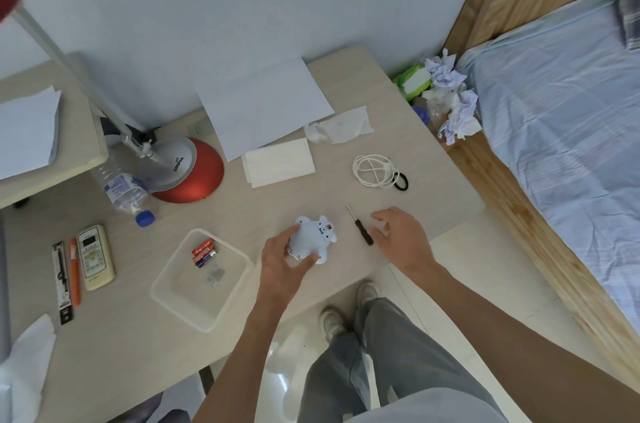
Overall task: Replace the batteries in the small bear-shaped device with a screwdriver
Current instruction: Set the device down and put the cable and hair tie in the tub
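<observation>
While left hand (282,260) grips bear device (310,237) near table edge (341,266), right hand (398,235) hovers slack.

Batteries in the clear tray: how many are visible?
4. Two red batteries lie at the far end of the tray; two dark batteries lie beside them, nearer. Any inside the bear-shaped device are hidden.
</observation>
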A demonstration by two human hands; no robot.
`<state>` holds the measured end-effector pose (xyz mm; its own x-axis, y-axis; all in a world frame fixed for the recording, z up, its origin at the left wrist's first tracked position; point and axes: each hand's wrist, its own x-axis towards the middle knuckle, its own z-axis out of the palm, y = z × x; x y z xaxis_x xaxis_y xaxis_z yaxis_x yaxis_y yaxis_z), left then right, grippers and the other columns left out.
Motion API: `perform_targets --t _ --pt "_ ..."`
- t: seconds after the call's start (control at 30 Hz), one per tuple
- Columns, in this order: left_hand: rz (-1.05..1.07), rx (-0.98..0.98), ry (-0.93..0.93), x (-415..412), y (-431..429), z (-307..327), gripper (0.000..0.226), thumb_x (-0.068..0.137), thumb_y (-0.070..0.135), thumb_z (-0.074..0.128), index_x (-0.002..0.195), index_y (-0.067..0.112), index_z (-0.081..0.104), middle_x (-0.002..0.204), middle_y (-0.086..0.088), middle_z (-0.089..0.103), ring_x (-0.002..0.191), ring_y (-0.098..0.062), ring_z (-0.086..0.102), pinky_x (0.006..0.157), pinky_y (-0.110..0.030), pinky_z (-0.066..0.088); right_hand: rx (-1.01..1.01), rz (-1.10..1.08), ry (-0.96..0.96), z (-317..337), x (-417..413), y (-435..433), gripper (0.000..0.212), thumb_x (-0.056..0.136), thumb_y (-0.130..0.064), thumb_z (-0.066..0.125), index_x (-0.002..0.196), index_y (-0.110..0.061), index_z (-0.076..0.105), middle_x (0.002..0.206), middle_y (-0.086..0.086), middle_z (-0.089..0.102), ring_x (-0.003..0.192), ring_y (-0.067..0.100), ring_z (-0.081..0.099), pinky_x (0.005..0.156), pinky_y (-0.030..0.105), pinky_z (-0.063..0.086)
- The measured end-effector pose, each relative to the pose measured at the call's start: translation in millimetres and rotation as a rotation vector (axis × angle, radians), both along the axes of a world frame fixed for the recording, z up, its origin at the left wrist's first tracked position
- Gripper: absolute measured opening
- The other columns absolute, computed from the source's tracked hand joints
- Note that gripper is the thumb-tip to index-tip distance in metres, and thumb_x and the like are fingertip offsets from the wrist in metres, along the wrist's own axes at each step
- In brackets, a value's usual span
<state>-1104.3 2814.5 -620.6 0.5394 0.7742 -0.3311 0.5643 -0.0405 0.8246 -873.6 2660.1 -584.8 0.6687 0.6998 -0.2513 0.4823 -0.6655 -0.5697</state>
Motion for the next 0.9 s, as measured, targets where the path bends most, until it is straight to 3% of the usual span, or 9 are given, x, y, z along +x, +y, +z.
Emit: perform_targets --t 0.1,0.17,0.27,0.4,0.6,0.9 --pt "-0.009 -0.018 0.066 -3.1 2.0 21.3 0.080 0.080 0.040 0.095 0.147 0.048 0.053 0.136 0.007 0.052 0.125 -0.021 0.059 0.104 -0.041 0.056 0.048 -0.056 -0.001 23.4 3.0 -16.1 0.034 0.101 -0.033 0.069 0.133 -0.020 0.070 0.122 -0.005 0.067 0.095 0.014 0.064 0.091 0.039 0.058" --pt "-0.035 0.011 0.099 -4.2 2.1 40.9 0.077 0.082 0.038 0.094 0.146 0.048 0.051 0.138 0.005 0.050 0.131 -0.024 0.056 0.104 -0.038 0.053 0.068 -0.074 -0.040 40.4 6.1 -25.3 0.036 0.103 -0.036 0.066 0.136 -0.021 0.068 0.128 -0.005 0.067 0.108 0.015 0.066 0.096 0.041 0.058" --pt "-0.116 0.237 0.169 -2.4 -1.9 82.6 0.072 0.089 0.039 0.087 0.153 0.035 0.055 0.143 0.002 0.051 0.133 -0.025 0.054 0.110 -0.042 0.051 0.081 -0.064 -0.153 71.1 11.0 -39.4 0.044 0.106 -0.039 0.060 0.145 -0.018 0.062 0.141 -0.001 0.064 0.129 0.020 0.060 0.104 0.040 0.055" --pt "-0.187 0.577 0.234 19.3 -17.3 152.7 0.054 0.098 0.043 0.074 0.147 0.026 0.061 0.144 0.001 0.055 0.133 -0.026 0.051 0.098 -0.042 0.056 0.092 -0.035 -0.316 111.3 17.0 -51.8 0.050 0.109 -0.040 0.054 0.154 -0.018 0.054 0.158 0.006 0.053 0.145 0.025 0.049 0.108 0.043 0.053" --pt "-0.208 0.867 0.268 82.3 -30.4 204.7 0.051 0.096 0.041 0.077 0.139 0.016 0.065 0.141 -0.012 0.062 0.122 -0.038 0.059 0.092 -0.052 0.061 0.132 -0.095 -0.428 144.9 49.1 -60.7 0.052 0.110 -0.041 0.052 0.157 -0.019 0.051 0.163 0.008 0.049 0.148 0.028 0.047 0.111 0.046 0.052" --pt "-0.325 0.873 0.382 175.8 -35.3 202.5 0.059 0.086 0.037 0.087 0.137 0.015 0.066 0.138 -0.017 0.064 0.112 -0.041 0.065 0.096 -0.050 0.060 0.124 -0.032 -0.393 135.4 122.3 -50.3 0.050 0.108 -0.040 0.055 0.152 -0.017 0.056 0.158 0.008 0.054 0.145 0.028 0.053 0.108 0.044 0.055"
